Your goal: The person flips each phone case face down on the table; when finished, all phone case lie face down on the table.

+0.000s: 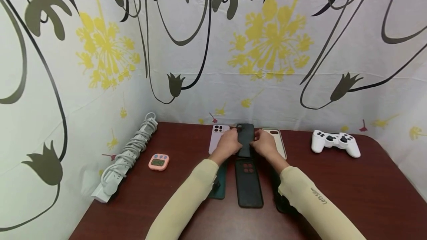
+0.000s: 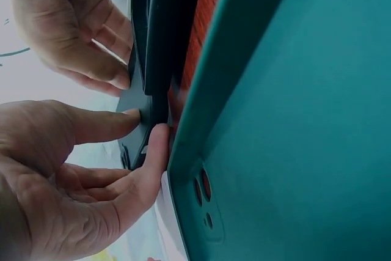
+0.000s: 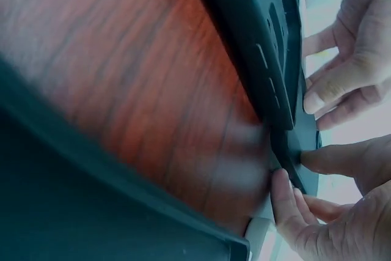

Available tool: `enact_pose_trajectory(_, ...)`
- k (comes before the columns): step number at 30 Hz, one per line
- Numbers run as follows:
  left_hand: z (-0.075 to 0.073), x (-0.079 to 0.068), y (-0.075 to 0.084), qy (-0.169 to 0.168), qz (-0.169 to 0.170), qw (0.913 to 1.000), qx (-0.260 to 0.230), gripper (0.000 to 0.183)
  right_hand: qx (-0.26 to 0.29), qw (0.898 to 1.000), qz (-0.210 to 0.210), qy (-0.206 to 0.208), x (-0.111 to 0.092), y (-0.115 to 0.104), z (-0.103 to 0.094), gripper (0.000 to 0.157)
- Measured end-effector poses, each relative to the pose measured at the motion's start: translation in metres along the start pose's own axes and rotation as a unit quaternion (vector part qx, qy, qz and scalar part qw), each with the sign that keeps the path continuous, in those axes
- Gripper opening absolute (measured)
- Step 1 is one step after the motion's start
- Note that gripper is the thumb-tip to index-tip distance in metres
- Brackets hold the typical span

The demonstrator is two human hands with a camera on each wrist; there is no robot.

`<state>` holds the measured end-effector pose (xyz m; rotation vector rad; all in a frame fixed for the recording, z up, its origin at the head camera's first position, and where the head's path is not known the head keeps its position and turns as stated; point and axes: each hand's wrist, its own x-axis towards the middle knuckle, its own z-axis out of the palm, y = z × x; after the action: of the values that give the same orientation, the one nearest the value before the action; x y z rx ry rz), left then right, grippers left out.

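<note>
Both hands are at a dark phone case at the back middle of the table. My left hand pinches its left edge between thumb and fingers; the left wrist view shows the thumb on top and a finger at the side. Across from it, my right hand pinches the right edge, its thumb on the upper face. Just in front lies a black phone case with camera holes. A lilac phone case is beside the left hand, and a cream phone case lies partly under the right hand.
A teal phone case and another dark phone case lie partly hidden under the forearms. To the left are a pink timer and a cord-wrapped power strip. A white game controller sits at the back right, near the patterned cloth.
</note>
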<state>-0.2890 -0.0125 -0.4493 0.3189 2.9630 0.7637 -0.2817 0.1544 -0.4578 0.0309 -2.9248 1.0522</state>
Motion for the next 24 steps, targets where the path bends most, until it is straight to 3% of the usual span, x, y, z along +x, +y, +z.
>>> enact_pose_trajectory(6,0.0023,-0.0014,0.0033,0.031,0.026,0.9983,0.042,0.037,-0.032,0.999,-0.006,-0.018,0.0027,-0.0004,0.0029,0.045)
enact_pose_trajectory(21,0.0065,-0.0032,0.0074,0.046,0.033,0.9961,0.068,0.036,-0.037,0.999,-0.018,-0.032,-0.0016,-0.0055,0.0037,0.049)
enact_pose_trajectory(24,0.0091,-0.0025,0.0102,0.053,0.036,0.995,0.076,0.042,-0.038,0.998,-0.022,-0.043,-0.0046,-0.0042,-0.0018,0.053)
